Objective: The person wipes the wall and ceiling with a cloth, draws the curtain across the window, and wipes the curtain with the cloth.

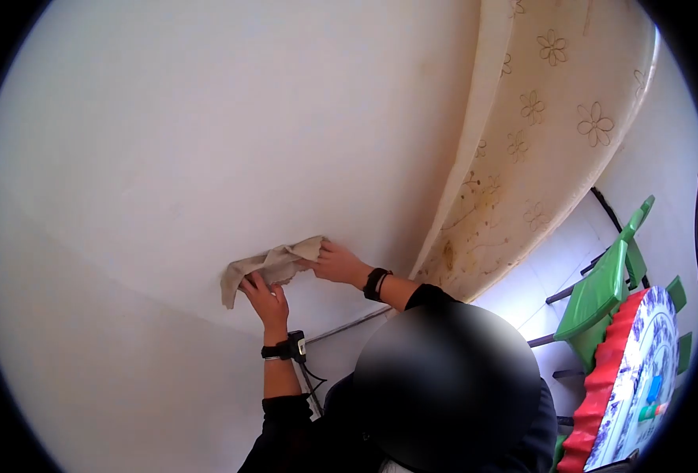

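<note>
A crumpled grey-beige cloth (274, 262) lies against the white wall (231, 142), stretched between my two hands. My left hand (267, 303) grips its lower left part, the fingers bent over the fabric. At the cloth's right end, my right hand (338, 263) holds the edge with closed fingers. The left wrist carries a black strap with a small device (294, 347) and a cable; a black band (377, 284) circles the right wrist. Both arms wear black sleeves. A dark, blurred round shape (447, 386) covers the lower middle of the view.
Right of the hands hangs a cream curtain (515, 158) with flower outlines and brownish stains. Beyond it stand a green chair (597, 296) and a round table with a blue-and-white patterned top (637, 394) and a red frilled edge. A thin dark strip (349, 324) runs along the wall below.
</note>
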`<state>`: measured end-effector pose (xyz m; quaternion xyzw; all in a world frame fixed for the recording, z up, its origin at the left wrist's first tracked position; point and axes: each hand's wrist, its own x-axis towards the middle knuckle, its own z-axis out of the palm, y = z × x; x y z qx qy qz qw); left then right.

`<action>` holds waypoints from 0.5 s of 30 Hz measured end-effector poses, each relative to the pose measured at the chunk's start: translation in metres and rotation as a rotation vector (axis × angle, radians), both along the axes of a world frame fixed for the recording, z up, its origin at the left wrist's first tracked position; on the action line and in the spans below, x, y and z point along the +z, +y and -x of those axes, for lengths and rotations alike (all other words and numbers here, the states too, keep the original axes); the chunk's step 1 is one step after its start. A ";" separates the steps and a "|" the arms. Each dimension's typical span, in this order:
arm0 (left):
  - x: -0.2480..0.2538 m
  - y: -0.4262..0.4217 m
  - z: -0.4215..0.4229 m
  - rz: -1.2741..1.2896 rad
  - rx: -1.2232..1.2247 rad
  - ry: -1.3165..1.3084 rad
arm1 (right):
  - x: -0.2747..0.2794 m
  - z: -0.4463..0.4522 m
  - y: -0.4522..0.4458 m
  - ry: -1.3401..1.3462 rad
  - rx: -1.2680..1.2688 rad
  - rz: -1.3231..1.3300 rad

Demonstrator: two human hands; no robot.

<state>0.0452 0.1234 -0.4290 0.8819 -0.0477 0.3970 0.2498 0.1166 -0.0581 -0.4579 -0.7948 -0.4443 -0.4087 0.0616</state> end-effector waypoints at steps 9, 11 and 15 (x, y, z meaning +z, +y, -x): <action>-0.028 -0.083 -0.016 -0.194 0.001 -0.068 | -0.010 -0.004 -0.095 0.389 -0.058 -0.244; -0.034 -0.121 -0.028 -0.197 -0.021 -0.049 | -0.012 -0.012 -0.131 0.753 -0.050 -0.391; -0.039 -0.194 -0.049 -0.246 -0.032 -0.055 | -0.037 -0.034 -0.213 0.043 -0.303 -0.162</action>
